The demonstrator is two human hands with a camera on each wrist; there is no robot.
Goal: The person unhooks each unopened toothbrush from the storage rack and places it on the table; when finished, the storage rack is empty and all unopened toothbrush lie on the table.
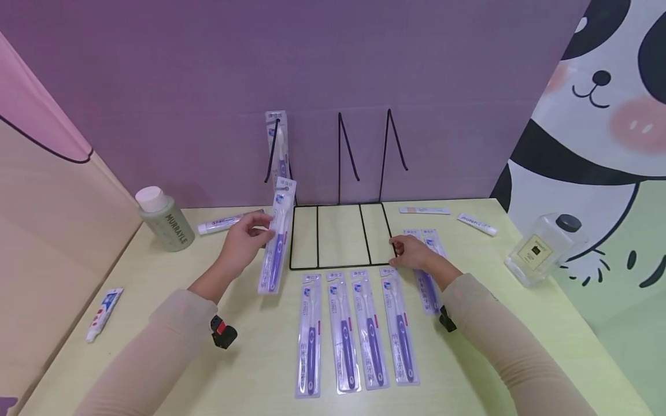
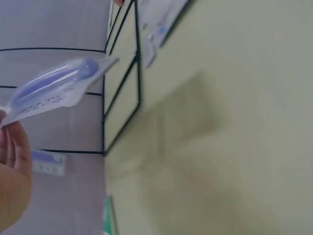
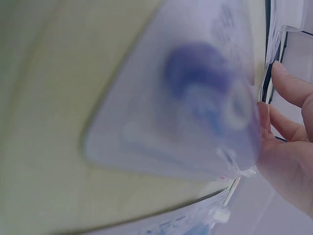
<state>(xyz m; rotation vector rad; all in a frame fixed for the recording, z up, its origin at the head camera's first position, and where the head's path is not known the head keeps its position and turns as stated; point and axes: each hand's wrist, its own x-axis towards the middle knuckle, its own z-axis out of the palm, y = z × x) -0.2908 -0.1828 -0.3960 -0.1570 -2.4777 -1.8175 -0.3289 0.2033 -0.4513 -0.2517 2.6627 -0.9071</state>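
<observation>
My left hand (image 1: 244, 240) pinches a packaged purple toothbrush (image 1: 277, 242) by the side of its blister pack. The pack is held tilted above the table, its top end just below the left hook of a black wire display rack (image 1: 333, 267). Another packaged toothbrush (image 1: 281, 141) hangs on that left hook; the middle and right hooks are bare. At the front right corner of the rack's base, my right hand (image 1: 416, 253) grips the wire between thumb and fingers. In the left wrist view the held toothbrush pack (image 2: 58, 85) extends from the fingers toward the rack.
Several packaged toothbrushes (image 1: 340, 335) lie in a row before the rack. Two more packs (image 1: 428, 289) lie partly under my right forearm. A green bottle (image 1: 169, 222) and toothpaste tubes (image 1: 104, 315) are on the left. A clear bottle (image 1: 541, 248) and small tube (image 1: 477, 224) are on the right.
</observation>
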